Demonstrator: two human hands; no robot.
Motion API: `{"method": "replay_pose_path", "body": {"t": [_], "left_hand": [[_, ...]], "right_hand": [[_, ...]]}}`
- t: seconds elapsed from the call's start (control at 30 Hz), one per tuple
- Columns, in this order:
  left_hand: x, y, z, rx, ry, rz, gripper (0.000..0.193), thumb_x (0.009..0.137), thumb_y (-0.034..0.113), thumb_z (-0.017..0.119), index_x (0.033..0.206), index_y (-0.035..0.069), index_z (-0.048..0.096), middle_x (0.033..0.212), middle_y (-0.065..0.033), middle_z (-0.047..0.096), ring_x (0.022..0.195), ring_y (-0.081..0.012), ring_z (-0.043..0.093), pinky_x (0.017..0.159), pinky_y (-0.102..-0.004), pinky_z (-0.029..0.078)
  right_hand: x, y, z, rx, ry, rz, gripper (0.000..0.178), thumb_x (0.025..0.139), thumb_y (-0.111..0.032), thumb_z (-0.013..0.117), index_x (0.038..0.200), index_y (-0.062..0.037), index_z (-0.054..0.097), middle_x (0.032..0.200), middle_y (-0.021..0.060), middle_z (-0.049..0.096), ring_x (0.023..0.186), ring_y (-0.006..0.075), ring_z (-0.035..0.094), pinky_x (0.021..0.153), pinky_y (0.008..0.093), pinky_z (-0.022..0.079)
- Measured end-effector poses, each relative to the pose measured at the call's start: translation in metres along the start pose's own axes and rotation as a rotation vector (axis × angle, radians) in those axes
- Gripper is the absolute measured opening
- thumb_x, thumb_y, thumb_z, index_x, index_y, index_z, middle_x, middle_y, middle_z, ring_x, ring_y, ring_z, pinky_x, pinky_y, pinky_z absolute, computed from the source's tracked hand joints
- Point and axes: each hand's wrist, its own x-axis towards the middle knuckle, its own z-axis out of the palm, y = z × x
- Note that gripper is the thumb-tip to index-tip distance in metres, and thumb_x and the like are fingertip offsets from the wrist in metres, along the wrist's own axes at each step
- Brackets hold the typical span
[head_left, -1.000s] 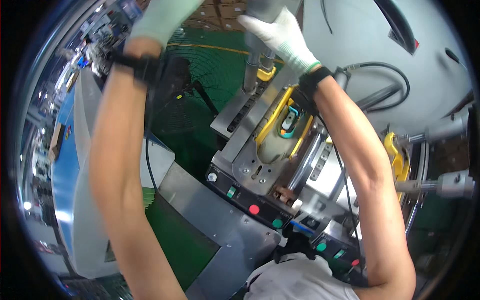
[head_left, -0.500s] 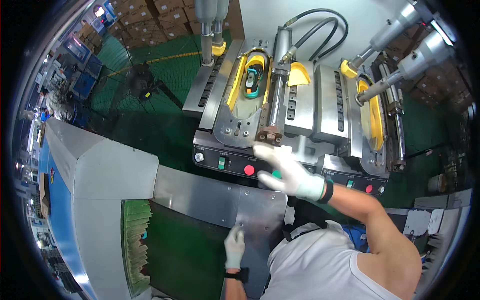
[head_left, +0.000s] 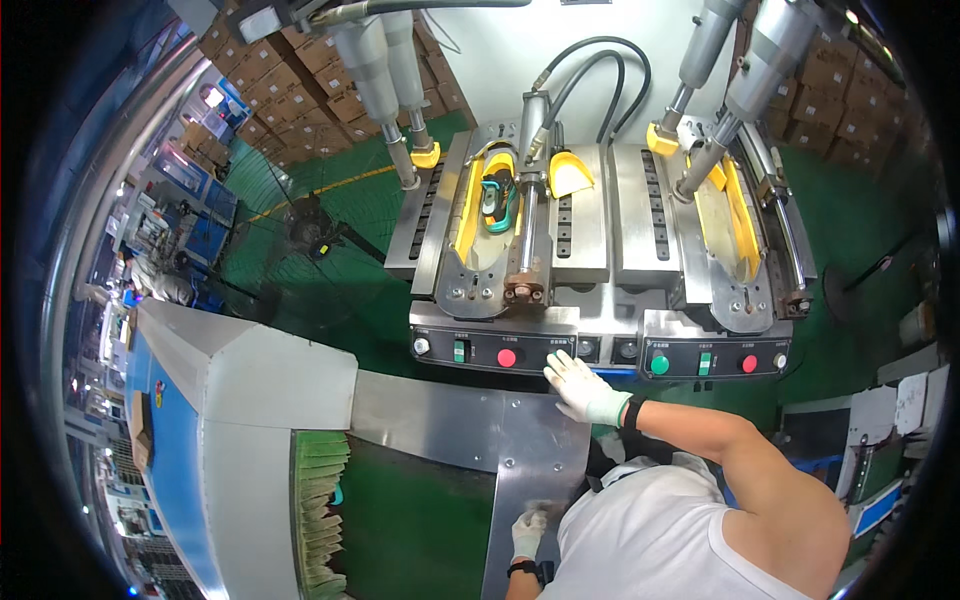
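Observation:
My right hand (head_left: 588, 390), in a white glove, reaches to the black control panel (head_left: 480, 347) of the left press station. Its fingers are stretched out, with the tips over the panel's right end, covering the spot where a green button sits. My left hand (head_left: 528, 535), also gloved, rests low at the metal plate (head_left: 540, 440) with its fingers curled; I see nothing in it. A black, teal and orange shoe (head_left: 497, 203) lies in the left station's yellow-sided mould (head_left: 468, 215), under the metal cylinder. The right station's mould (head_left: 722, 225) holds no shoe.
A red button (head_left: 507, 357) sits on the left panel; a green button (head_left: 659, 365) and a red one are on the right panel. A grey machine housing (head_left: 275, 400) with green bristle strips (head_left: 318, 500) stands left. Behind are a fan (head_left: 308, 225) and stacked cartons (head_left: 290, 105).
My right hand has come back from above the left station's front to the panel's right end. My left hand sits lower in view. The whole view has shifted; the shoe stays in its mould.

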Motion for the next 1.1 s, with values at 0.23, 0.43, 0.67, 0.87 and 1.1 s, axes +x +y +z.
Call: {"method": "replay_pose_path", "body": {"t": [0.23, 0.43, 0.67, 0.87, 1.1], "left_hand": [[0.001, 0.06, 0.008, 0.3, 0.004, 0.043, 0.034, 0.102, 0.014, 0.055, 0.13, -0.005, 0.057, 0.098, -0.0123, 0.073, 0.083, -0.0183, 0.072, 0.066, -0.0284, 0.057], [0.017, 0.069, 0.029, 0.312, -0.031, 0.088, 0.033, 0.099, 0.015, 0.057, 0.125, -0.006, 0.061, 0.101, -0.0144, 0.073, 0.088, -0.0195, 0.073, 0.073, -0.0286, 0.057], [-0.002, 0.104, 0.056, 0.475, -0.049, 0.114, 0.032, 0.099, 0.015, 0.058, 0.123, -0.006, 0.063, 0.102, -0.0142, 0.073, 0.089, -0.0187, 0.072, 0.076, -0.0297, 0.057], [0.013, 0.093, 0.059, 0.443, -0.037, 0.059, 0.031, 0.097, 0.016, 0.06, 0.121, -0.004, 0.065, 0.105, -0.0149, 0.074, 0.095, -0.0212, 0.072, 0.082, -0.0325, 0.057], [0.052, 0.042, 0.052, 0.413, -0.011, 0.098, 0.037, 0.094, 0.027, 0.063, 0.118, -0.001, 0.068, 0.109, -0.0191, 0.073, 0.103, -0.0291, 0.071, 0.09, -0.0364, 0.054]], "right_hand": [[-0.002, 0.028, 0.026, 0.025, 0.04, 0.02, 0.061, 0.088, -0.02, 0.064, 0.139, 0.005, 0.043, 0.149, 0.026, 0.04, 0.144, 0.0406, 0.034, 0.116, 0.0491, 0.034], [-0.093, 0.034, 0.001, 0.594, -0.029, 0.062, 0.062, 0.093, -0.032, 0.061, 0.141, 0.0057, 0.046, 0.143, 0.0273, 0.05, 0.132, 0.0366, 0.051, 0.111, 0.0402, 0.042], [-0.225, 0.074, 0.022, 0.668, -0.05, 0.57, 0.064, 0.088, -0.037, 0.064, 0.138, 0.0006, 0.053, 0.121, 0.0275, 0.066, 0.112, 0.0395, 0.065, 0.098, 0.042, 0.051], [-0.314, 0.125, 0.078, 0.628, -0.125, 1.01, 0.052, 0.087, -0.036, 0.065, 0.119, 0.005, 0.066, 0.12, 0.0265, 0.067, 0.114, 0.0355, 0.065, 0.099, 0.0381, 0.051], [-0.426, 0.164, 0.186, 0.862, -0.234, 1.365, 0.028, 0.085, -0.023, 0.067, 0.094, 0.0032, 0.073, 0.076, 0.0084, 0.068, 0.061, 0.0164, 0.061, 0.053, 0.0333, 0.048]]}}
